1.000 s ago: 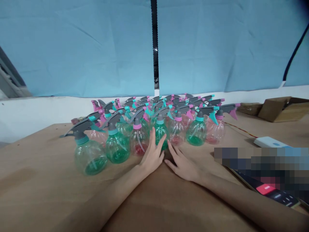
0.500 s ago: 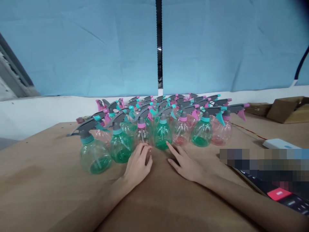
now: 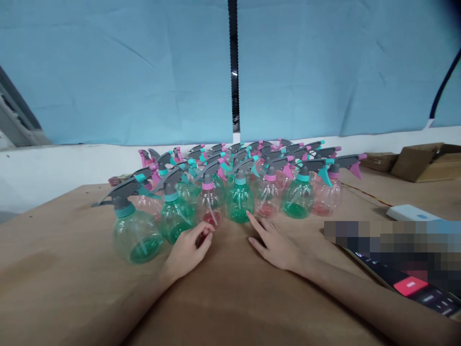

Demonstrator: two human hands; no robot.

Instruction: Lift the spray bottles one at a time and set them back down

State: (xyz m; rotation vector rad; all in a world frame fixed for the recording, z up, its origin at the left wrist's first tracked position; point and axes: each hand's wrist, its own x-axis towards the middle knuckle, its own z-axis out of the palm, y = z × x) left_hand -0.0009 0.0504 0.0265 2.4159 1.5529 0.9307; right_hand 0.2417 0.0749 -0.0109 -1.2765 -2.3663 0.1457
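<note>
Many spray bottles with grey trigger heads stand upright in close rows. My left hand [image 3: 190, 246] lies near the table in front of a clear bottle with a pink collar [image 3: 209, 206], beside a green bottle [image 3: 177, 216]. Its fingers are loosely bent with a gap to the thumb, and no object shows in them. My right hand [image 3: 275, 243] rests with fingers spread. Its index fingertip is at the base of another green bottle [image 3: 240, 202]; whether they touch I cannot tell. A larger-looking pale green bottle [image 3: 137, 238] stands at the left front.
On the right lies a phone-like device [image 3: 410, 286], partly pixelated. Behind it are a white box [image 3: 412, 212] with a thin cable and an open cardboard box [image 3: 419, 163]. A blue sheet [image 3: 144, 72] hangs behind the wooden table [image 3: 230, 298].
My left hand has drawn back to the left and its fingers have bent more, uncovering the base of the pink-collared bottle. My right hand has barely moved. The view has shifted slightly.
</note>
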